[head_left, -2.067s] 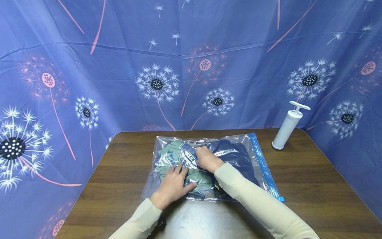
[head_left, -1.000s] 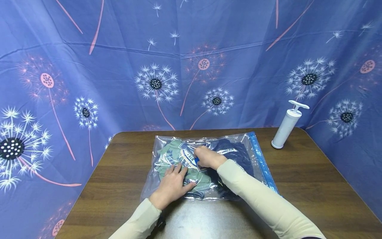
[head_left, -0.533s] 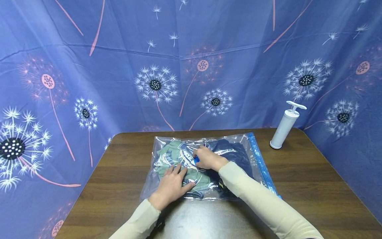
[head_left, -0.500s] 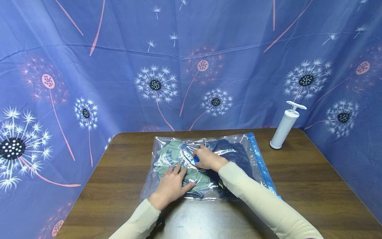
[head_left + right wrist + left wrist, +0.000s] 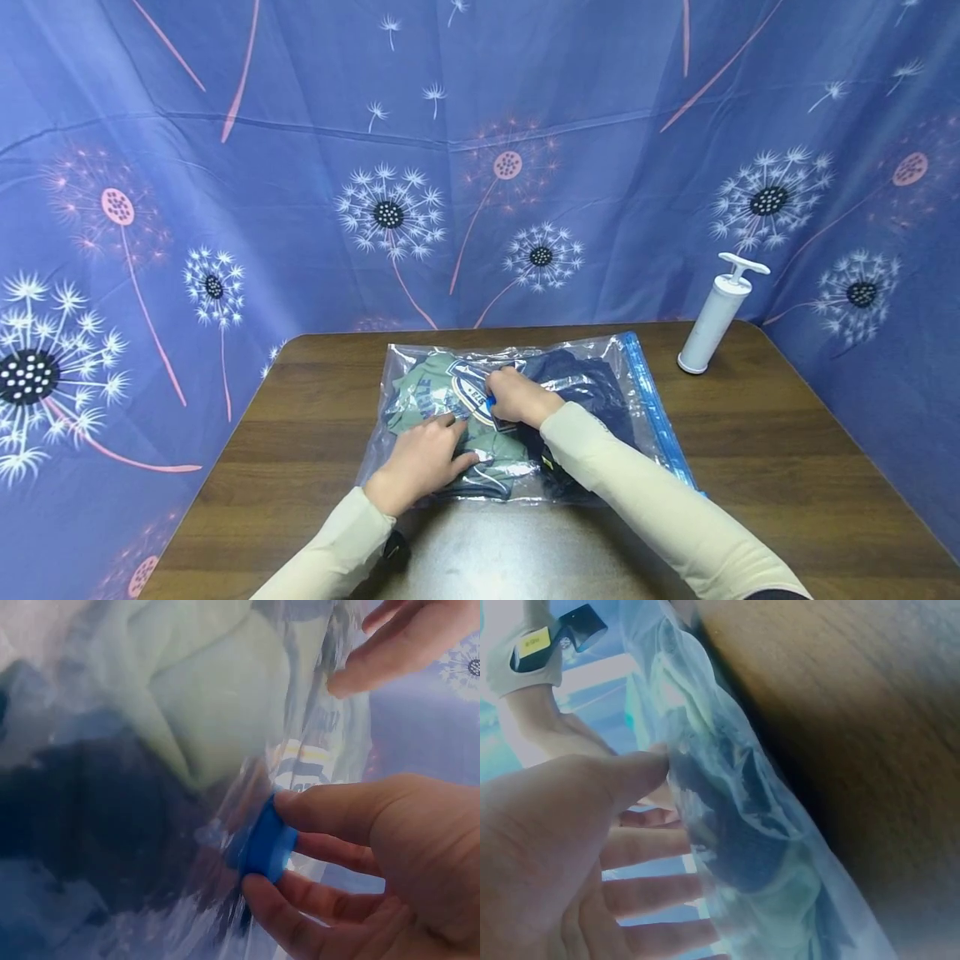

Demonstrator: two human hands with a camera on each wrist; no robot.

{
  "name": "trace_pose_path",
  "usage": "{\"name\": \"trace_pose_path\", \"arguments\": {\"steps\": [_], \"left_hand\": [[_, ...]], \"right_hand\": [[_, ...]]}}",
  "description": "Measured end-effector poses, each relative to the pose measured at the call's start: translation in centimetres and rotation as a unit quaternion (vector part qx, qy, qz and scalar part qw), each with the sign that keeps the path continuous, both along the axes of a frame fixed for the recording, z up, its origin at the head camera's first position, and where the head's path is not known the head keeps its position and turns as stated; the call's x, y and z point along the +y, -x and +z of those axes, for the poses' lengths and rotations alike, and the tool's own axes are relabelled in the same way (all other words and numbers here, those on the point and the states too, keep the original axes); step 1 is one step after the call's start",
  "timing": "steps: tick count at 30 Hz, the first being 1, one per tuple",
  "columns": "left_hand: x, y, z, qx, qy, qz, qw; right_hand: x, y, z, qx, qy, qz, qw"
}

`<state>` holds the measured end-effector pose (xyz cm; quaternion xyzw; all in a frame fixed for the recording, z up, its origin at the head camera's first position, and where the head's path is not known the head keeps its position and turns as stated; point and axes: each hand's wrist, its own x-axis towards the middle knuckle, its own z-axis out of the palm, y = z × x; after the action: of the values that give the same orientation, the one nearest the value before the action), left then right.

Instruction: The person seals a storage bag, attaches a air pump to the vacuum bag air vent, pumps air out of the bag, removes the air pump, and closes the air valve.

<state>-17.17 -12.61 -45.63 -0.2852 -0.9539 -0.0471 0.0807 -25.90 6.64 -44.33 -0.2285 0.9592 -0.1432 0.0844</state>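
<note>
A clear vacuum storage bag (image 5: 400, 357) lies flat on the table, holding a green garment (image 5: 420, 392) on its left and a dark navy one (image 5: 585, 387) on its right. Thumb and fingers of my right hand (image 5: 522, 397) pinch the blue valve cap (image 5: 268, 841) at the bag's middle; in the head view the hand mostly covers it. My left hand (image 5: 422, 458) rests on the bag's lower left, over the green garment, fingers spread and slightly bent. In the left wrist view, the left hand's thumb and fingers lie against the plastic.
A white hand pump (image 5: 716, 325) with a T-shaped handle stands at the table's back right. Along the bag's right side runs a blue zip strip (image 5: 656, 408). Behind the wooden table (image 5: 300, 417) hangs a blue dandelion-print cloth (image 5: 300, 208).
My left hand has shifted slightly left on the bag, and its fingers are a bit more bent. My right hand stays at the blue valve cap, with only small movements.
</note>
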Motion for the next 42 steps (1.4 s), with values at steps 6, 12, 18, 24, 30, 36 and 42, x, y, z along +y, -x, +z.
{"name": "trace_pose_path", "arguments": {"steps": [6, 12, 18, 24, 30, 36, 42], "left_hand": [[-0.2, 0.1, -0.5, 0.021, 0.01, -0.018, 0.9996], [-0.1, 0.0, -0.6, 0.024, 0.01, -0.022, 0.9994], [0.1, -0.1, -0.5, 0.018, 0.004, -0.015, 0.9997], [0.4, -0.1, -0.4, -0.003, -0.002, -0.002, 1.0], [0.5, 0.0, -0.2, -0.015, -0.003, 0.007, 0.9999], [0.4, -0.1, -0.5, -0.014, -0.001, 0.004, 0.9999], [0.3, -0.1, -0.7, -0.006, 0.001, 0.006, 1.0]], "right_hand": [[0.0, 0.2, 0.3, 0.003, -0.007, 0.021, 1.0], [0.2, 0.1, 0.4, 0.016, -0.014, 0.045, 0.999], [0.3, 0.1, 0.6, 0.01, -0.007, 0.057, 0.998], [0.5, 0.1, 0.5, 0.019, -0.004, 0.068, 0.997], [0.6, 0.1, 0.2, 0.023, 0.003, 0.072, 0.997], [0.8, -0.3, -0.3, 0.009, -0.001, 0.062, 0.998], [0.3, -1.0, -0.1, -0.035, 0.002, 0.003, 0.999]]}}
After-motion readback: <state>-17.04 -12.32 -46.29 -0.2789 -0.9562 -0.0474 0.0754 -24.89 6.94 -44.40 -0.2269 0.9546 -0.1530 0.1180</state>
